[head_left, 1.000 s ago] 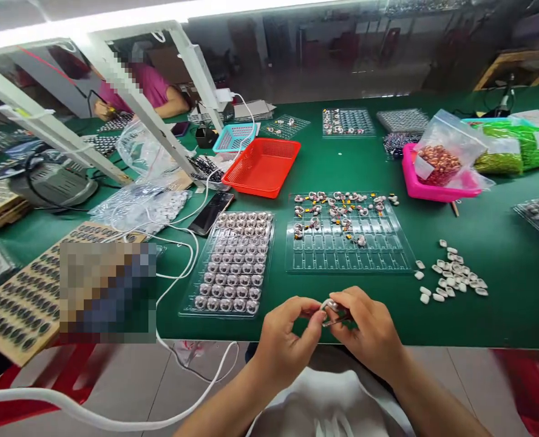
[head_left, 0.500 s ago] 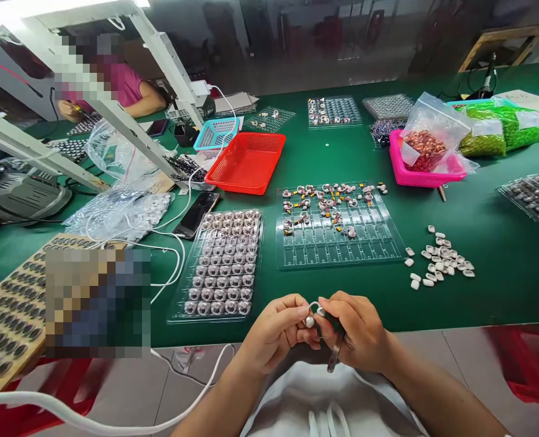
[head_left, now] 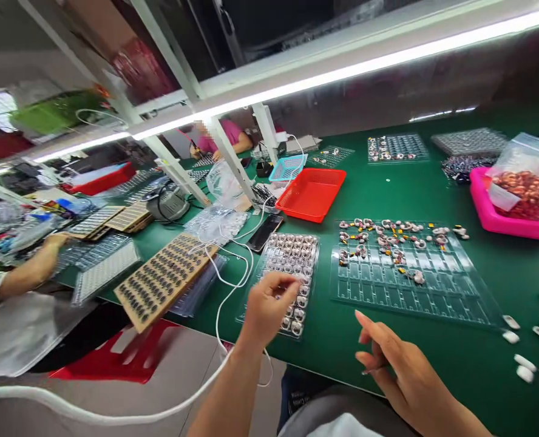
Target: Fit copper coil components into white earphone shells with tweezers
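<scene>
My left hand [head_left: 269, 303] is over the clear tray of silvery round pieces [head_left: 292, 246], thumb and index finger pinched near its right side; what they hold, if anything, is too small to make out. To the right, my right hand [head_left: 394, 364] has its fingers apart above the table's front part, with nothing visible in it. Beyond it lies a clear compartment tray [head_left: 388, 291] with small white parts with wires and yellow pieces in its back rows. Loose white shells [head_left: 524, 373] lie at the right edge.
Behind are a red basket [head_left: 312, 194], a light blue basket [head_left: 288, 169] and a phone [head_left: 264, 233]. A pink basket [head_left: 515, 218] holds a bag of coppery parts. White cables [head_left: 224, 303] cross left of the tray. A co-worker's hand [head_left: 53, 243] is at the far left.
The view has swung left. My hands have parted; the white curved piece that was between them is no longer visible. My left hand has moved over the silvery tray; my right hand has opened.
</scene>
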Available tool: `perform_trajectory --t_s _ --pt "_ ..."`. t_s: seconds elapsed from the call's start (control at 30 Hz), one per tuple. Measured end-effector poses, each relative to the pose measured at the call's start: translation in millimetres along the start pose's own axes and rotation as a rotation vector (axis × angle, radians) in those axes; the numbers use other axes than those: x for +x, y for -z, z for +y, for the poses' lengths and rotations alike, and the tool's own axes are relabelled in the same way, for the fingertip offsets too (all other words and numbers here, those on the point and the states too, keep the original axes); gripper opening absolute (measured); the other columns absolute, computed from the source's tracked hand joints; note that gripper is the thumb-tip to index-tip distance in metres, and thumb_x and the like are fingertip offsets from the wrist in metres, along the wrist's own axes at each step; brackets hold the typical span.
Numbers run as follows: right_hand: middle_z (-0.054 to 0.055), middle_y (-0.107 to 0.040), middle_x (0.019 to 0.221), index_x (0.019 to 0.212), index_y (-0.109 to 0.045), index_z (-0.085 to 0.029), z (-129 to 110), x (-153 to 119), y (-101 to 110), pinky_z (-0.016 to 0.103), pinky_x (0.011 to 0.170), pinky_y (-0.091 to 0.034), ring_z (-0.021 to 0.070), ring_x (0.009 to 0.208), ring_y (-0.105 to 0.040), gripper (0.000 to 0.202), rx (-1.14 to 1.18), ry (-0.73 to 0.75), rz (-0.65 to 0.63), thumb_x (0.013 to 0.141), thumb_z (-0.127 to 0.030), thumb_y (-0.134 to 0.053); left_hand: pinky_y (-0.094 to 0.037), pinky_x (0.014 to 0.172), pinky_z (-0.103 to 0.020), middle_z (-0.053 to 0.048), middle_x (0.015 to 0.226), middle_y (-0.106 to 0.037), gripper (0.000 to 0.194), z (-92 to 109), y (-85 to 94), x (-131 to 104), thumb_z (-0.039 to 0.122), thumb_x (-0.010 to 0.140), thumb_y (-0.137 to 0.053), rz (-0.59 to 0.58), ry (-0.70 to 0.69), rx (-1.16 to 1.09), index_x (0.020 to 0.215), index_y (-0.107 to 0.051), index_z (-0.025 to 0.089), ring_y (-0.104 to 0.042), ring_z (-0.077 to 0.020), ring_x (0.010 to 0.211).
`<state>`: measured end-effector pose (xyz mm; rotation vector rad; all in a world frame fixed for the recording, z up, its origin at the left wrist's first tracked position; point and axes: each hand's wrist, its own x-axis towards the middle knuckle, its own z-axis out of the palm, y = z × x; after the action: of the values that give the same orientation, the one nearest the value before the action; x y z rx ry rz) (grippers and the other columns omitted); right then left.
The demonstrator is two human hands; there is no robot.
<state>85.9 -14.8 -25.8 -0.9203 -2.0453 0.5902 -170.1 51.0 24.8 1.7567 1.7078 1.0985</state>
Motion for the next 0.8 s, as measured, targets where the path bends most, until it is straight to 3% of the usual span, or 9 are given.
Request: perform_trajectory --t_s 0.03,0.1,0.17,0.27,0.4,0.63,0.8 --pt "0.007 -0.064 0.091 0.153 -0.029 -0.019 2 0 -1 0.025 0.056 -0.057 0.0142 0.059 -0.062 0.057 0.022 -0.005 0.008 0.099 -0.013 -0.045 -0.054 0.07 -0.025 -0.004 0.085 -0.074 0.017 -11 9.5 14 0.033 0.087 -0.065 0.099 -0.021 0.076 0.089 -0.072 0.018 -0.069 -0.0171 0.076" --pt "0.005 -0.063 0.086 0.149 -0.036 -0.021 5 -1 -1 0.025 0.056 -0.056 0.0144 0.059 -0.062 0.053 0.043 -0.005 0.027 0.098 -0.012 -0.046 -0.055 0.075 -0.028 -0.007 0.09 -0.074 0.02 -33 24.1 43 0.031 0.089 -0.06 0.187 -0.043 0.165 0.095 -0.071 0.016 -0.069 -0.0193 0.081" --pt "0.004 -0.063 0.082 0.142 -0.046 -0.022 6 -2 0 0.025 0.053 -0.053 0.015 0.059 -0.061 0.047 0.033 0.001 0.046 0.097 -0.012 -0.048 -0.055 0.075 -0.029 -0.008 0.09 -0.074 0.017 -54 30.8 68 0.027 0.086 -0.061 0.171 -0.081 0.249 0.092 -0.072 0.016 -0.069 -0.0204 0.079" --pt "0.003 -0.063 0.076 0.131 -0.055 -0.024 8 -6 3 0.025 0.048 -0.047 0.0145 0.053 -0.058 0.038 -0.009 0.013 0.074 0.096 -0.012 -0.05 -0.054 0.079 -0.031 -0.007 0.09 -0.076 0.013 -77 29.8 90 0.018 0.083 -0.06 0.058 -0.163 0.376 0.087 -0.073 0.019 -0.07 -0.0212 0.081" --pt "0.001 -0.062 0.07 0.122 -0.062 -0.023 8 -11 6 0.025 0.047 -0.047 0.0147 0.052 -0.058 0.031 -0.025 -0.013 0.082 0.095 -0.012 -0.051 -0.052 0.085 -0.033 -0.008 0.096 -0.076 0.017 -89 22.5 96 0.016 0.087 -0.057 -0.053 -0.245 0.536 0.089 -0.074 0.02 -0.069 -0.0241 0.092" --pt "0.003 -0.064 0.07 0.118 -0.063 -0.02 9 -14 4 0.025 0.049 -0.049 0.0151 0.054 -0.06 0.027 -0.027 -0.007 0.054 0.095 -0.012 -0.051 -0.051 0.083 -0.034 -0.011 0.091 -0.076 0.026 -89 9.5 94 0.007 0.088 -0.051 -0.166 -0.282 0.74 0.087 -0.074 0.018 -0.067 -0.0256 0.092" --pt "0.002 -0.063 0.07 0.114 -0.062 -0.02 11 -17 0 0.026 0.048 -0.047 0.0154 0.054 -0.059 0.024 -0.021 -0.005 0.024 0.096 -0.011 -0.049 -0.053 0.09 -0.038 -0.014 0.116 -0.073 0.043 -83 13.0 84 -0.005 0.079 -0.046 -0.182 -0.306 0.814 0.106 -0.072 0.016 -0.065 -0.0283 0.104"
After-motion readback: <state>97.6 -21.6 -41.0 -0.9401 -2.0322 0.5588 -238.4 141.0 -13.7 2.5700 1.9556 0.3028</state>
